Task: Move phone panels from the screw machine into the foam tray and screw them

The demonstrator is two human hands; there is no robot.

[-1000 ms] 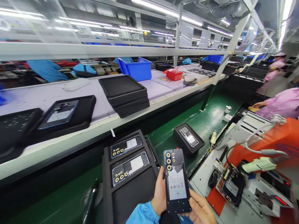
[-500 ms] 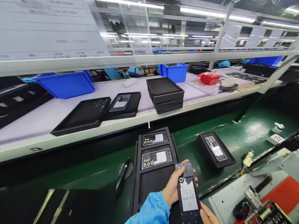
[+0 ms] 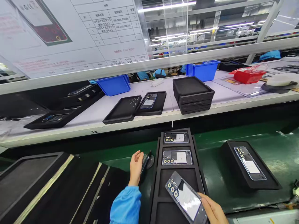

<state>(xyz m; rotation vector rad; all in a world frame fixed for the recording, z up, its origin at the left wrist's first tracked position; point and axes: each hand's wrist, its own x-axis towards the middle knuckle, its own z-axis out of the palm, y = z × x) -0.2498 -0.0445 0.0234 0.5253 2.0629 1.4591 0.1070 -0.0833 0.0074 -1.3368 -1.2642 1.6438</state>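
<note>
My right hand (image 3: 213, 210) grips the lower end of a phone body (image 3: 185, 197), tilted above the black foam tray (image 3: 158, 174). Its back faces up, with gold camera rings and a pale battery label. To the left of the tray, my left hand (image 3: 136, 166) is raised with loosely curled fingers and nothing visible in it. Right beside it, a black pen-shaped tool (image 3: 146, 161) leans over a round mesh disc (image 3: 151, 161); whether they touch is unclear. Two similar phone bodies, an upper one (image 3: 176, 137) and a lower one (image 3: 177, 157), lie in the tray's far compartments.
Another phone body (image 3: 249, 163) lies on a black foam block (image 3: 268, 180) at right. On the shelf (image 3: 168, 115) are stacked black trays (image 3: 193, 93), a tray with tiny parts (image 3: 123, 109) and blue bins (image 3: 203, 71). Black foam cases (image 3: 53, 183) stand at left.
My left hand has let go of the phone body and moved left beside the black pen-shaped tool. The right hand alone now holds the phone body, tilted differently. The view has turned left.
</note>
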